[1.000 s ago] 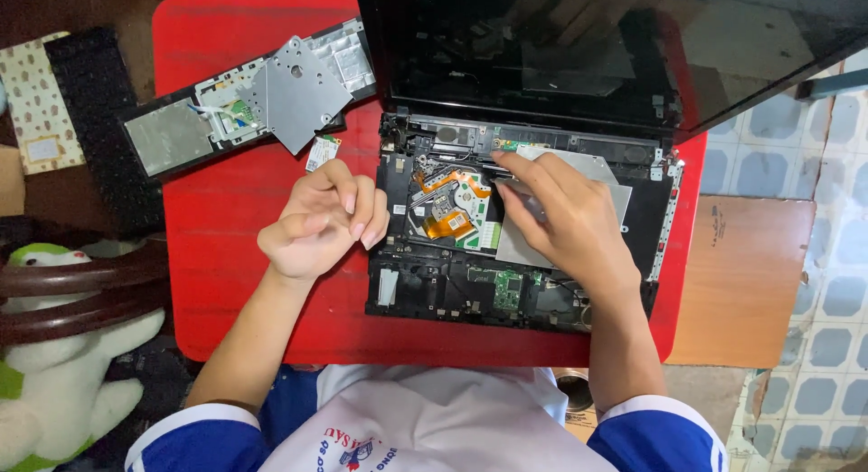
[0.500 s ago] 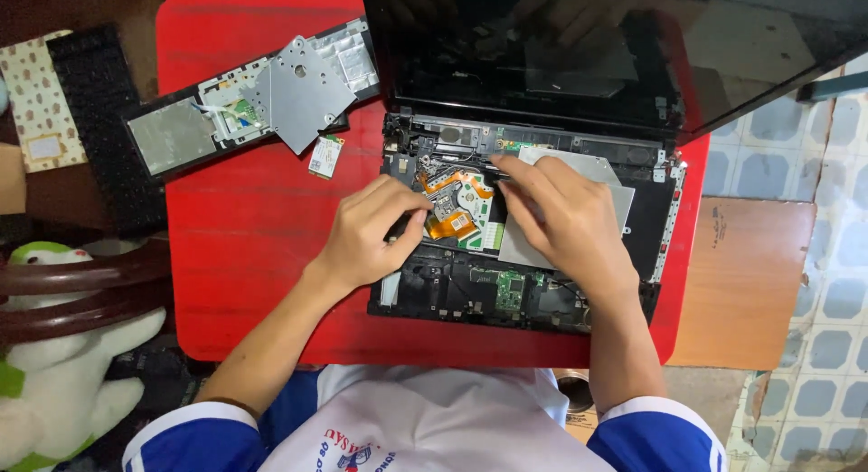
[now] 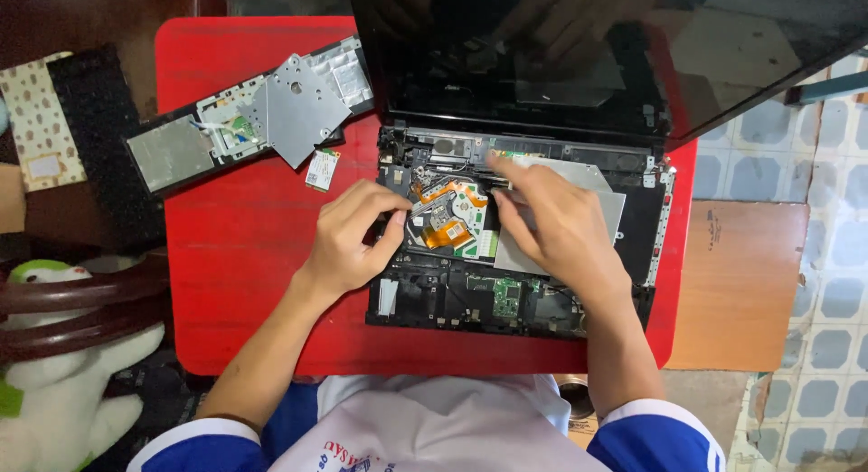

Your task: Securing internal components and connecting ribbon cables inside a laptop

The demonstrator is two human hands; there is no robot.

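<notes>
Both our hands work in the opened laptop [image 3: 515, 291]: left grip [image 3: 357, 237] curled empty, right grip [image 3: 551, 228] pinching a thin tool [image 3: 484, 176].

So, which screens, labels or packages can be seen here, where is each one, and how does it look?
Laptop screen: top centre, tilted open above the opened base, dark and glossy, switched off, showing reflections.
Small card: on the red table, left of the base, green rectangle with a pale label.
No packages visible.
</notes>
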